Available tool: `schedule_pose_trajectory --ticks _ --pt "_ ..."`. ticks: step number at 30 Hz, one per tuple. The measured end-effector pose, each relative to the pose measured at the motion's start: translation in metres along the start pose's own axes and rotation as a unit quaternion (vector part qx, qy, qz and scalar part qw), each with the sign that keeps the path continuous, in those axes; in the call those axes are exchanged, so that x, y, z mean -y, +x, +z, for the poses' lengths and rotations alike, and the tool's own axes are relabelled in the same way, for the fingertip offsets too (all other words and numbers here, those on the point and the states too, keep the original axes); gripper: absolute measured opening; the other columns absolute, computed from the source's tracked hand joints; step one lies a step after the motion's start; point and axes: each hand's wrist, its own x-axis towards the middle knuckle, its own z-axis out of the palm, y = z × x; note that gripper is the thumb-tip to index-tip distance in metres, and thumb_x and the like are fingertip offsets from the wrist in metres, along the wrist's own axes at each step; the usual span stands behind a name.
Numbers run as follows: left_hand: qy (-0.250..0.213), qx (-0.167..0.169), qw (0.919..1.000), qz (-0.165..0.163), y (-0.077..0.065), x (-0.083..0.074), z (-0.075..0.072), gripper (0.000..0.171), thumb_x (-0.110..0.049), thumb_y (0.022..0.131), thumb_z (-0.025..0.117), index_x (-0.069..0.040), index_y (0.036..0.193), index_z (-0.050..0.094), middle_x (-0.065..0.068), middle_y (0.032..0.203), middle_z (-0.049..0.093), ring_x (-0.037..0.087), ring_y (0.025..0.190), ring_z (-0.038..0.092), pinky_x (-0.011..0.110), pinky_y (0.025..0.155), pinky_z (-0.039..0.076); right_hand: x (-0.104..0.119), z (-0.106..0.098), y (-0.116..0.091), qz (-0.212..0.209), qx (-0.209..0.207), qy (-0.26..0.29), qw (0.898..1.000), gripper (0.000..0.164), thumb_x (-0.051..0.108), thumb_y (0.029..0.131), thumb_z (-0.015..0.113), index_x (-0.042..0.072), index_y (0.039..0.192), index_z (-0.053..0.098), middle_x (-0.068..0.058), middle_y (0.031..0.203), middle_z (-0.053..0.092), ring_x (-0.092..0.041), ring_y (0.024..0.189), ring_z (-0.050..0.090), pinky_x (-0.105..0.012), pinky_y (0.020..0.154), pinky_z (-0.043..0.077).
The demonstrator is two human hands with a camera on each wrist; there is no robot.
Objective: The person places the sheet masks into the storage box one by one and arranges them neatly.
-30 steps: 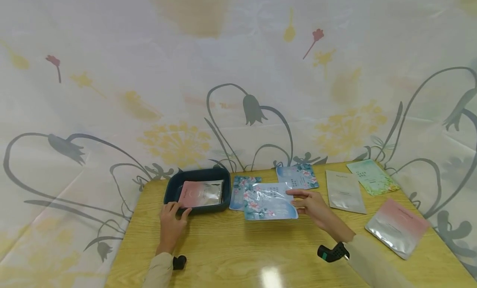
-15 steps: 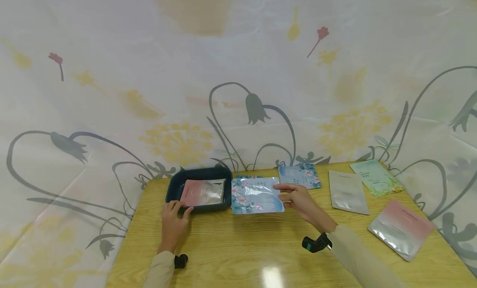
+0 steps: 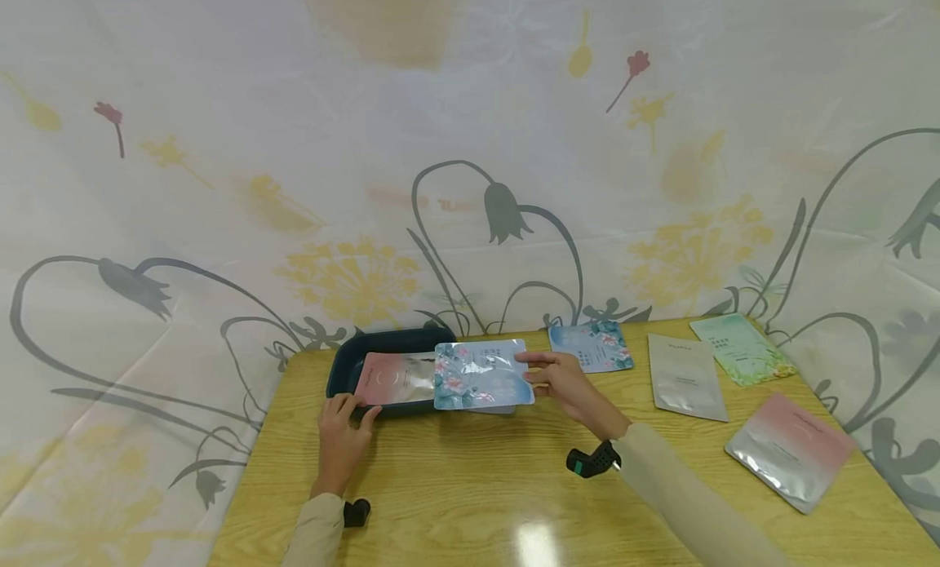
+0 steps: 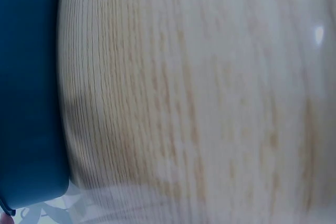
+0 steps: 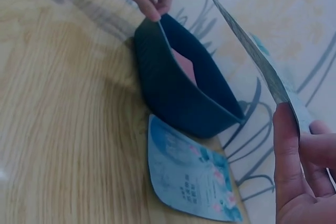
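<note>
In the head view my left hand (image 3: 342, 440) is at the near-left rim of a dark blue bin (image 3: 392, 338); the right wrist view shows its thumb and fingers pinching that rim. A pink and silver sachet (image 3: 387, 379) lies inside the bin. My right hand (image 3: 565, 389) pinches the right edge of a pale blue floral sachet (image 3: 481, 374), raised above the table, its left end overlapping the bin's right side. Beneath it a similar floral sachet (image 5: 191, 174) lies on the table beside the bin, mostly hidden in the head view. The left wrist view shows the bin wall (image 4: 29, 87).
Toward the back of the wooden table (image 3: 470, 485) lies another blue floral sachet (image 3: 591, 347). Farther right are a silver-grey sachet (image 3: 686, 378), a green one (image 3: 742, 349) and a pink and silver one (image 3: 790, 453). A flower-printed cloth (image 3: 470, 143) hangs behind the table.
My right hand has carried the floral sachet leftward, from over the table to the bin's right side. The left hand keeps its hold on the rim.
</note>
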Motion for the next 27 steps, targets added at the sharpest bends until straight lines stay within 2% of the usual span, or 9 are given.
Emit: schedule_pose_trajectory --ticks 5,11,17,21,24,27 --pt "0.003 0.001 1.0000 -0.001 0.000 0.000 0.000 0.024 -0.007 0.069 0.083 -0.002 0.081 0.063 0.011 0.084 0.053 0.029 0.080 0.045 0.048 0.079 0.034 0.000 0.012 0.012 0.008 -0.009 0.000 1.000 0.034 -0.005 0.091 0.053 -0.002 0.124 0.058 -0.016 0.122 0.044 -0.015 0.067 0.043 -0.028 0.060 0.041" --pt "0.004 0.001 1.0000 -0.005 0.000 -0.001 -0.001 0.023 -0.006 0.070 0.083 -0.002 0.081 0.063 0.011 0.085 0.053 0.029 0.080 0.045 0.049 0.079 0.034 -0.001 0.036 0.029 0.013 -0.011 0.009 1.000 0.034 -0.007 0.090 0.053 -0.003 0.123 0.059 -0.016 0.109 0.044 -0.015 0.061 0.039 -0.029 0.059 0.037" --pt "0.011 0.017 0.9997 -0.016 0.001 -0.001 -0.004 0.022 -0.009 0.072 0.082 0.000 0.082 0.064 0.011 0.086 0.054 0.029 0.082 0.046 0.049 0.079 0.035 -0.006 0.068 0.051 0.019 -0.011 0.005 1.000 0.033 -0.009 0.087 0.055 -0.003 0.119 0.062 -0.011 0.097 0.049 -0.013 0.059 0.045 -0.027 0.058 0.044" --pt "0.014 0.019 0.9994 -0.024 0.001 0.000 -0.004 0.023 -0.009 0.072 0.082 0.001 0.083 0.065 0.013 0.087 0.054 0.029 0.083 0.046 0.050 0.079 0.035 -0.010 0.089 0.065 0.013 0.001 -0.001 1.000 0.034 -0.011 0.086 0.054 -0.003 0.118 0.063 -0.008 0.086 0.050 -0.014 0.059 0.046 -0.030 0.060 0.044" --pt "0.015 0.014 0.9995 -0.026 0.002 0.000 -0.004 0.024 -0.010 0.071 0.083 0.001 0.083 0.065 0.014 0.087 0.055 0.030 0.083 0.046 0.051 0.080 0.036 -0.015 0.103 0.074 0.001 0.007 -0.008 1.000 0.033 -0.012 0.086 0.050 -0.005 0.116 0.062 -0.007 0.079 0.048 -0.017 0.060 0.042 -0.036 0.061 0.038" --pt "0.015 0.013 0.9995 -0.026 0.002 -0.001 -0.003 0.026 -0.011 0.070 0.084 0.001 0.082 0.065 0.015 0.087 0.055 0.030 0.083 0.047 0.051 0.081 0.036 -0.020 0.114 0.081 -0.010 -0.002 -0.034 0.999 0.032 -0.011 0.087 0.047 -0.004 0.114 0.064 -0.008 0.081 0.050 -0.016 0.057 0.038 -0.036 0.060 0.036"
